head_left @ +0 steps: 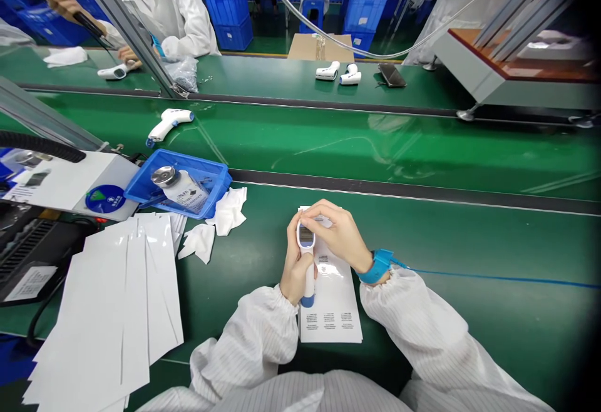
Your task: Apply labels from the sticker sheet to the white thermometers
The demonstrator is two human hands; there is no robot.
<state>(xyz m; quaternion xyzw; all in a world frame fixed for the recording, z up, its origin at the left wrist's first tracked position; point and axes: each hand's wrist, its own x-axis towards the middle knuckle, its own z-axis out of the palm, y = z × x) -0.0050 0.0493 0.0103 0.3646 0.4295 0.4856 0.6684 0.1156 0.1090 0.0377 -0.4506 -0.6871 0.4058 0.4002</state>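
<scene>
My left hand [295,274] is wrapped round the handle of a white and blue infrared thermometer [308,274], with its small screen end facing up. My right hand [340,233] is bent over the top of the thermometer, thumb and fingers closed against its head beside the screen. What the right fingertips may pinch there is hidden. Below both hands lies a stack of white label sheets [331,312] with small printed text, flat on the green bench. A blue wrist strap [378,266] with a cord circles my right wrist.
To the left are a pile of blank white sheets [107,312], crumpled white wipes [200,241], and a blue tray [218,190] holding a metal-capped bottle [185,190]. Another thermometer [169,125] lies on the green conveyor [305,136]. A co-worker [173,11] sits across.
</scene>
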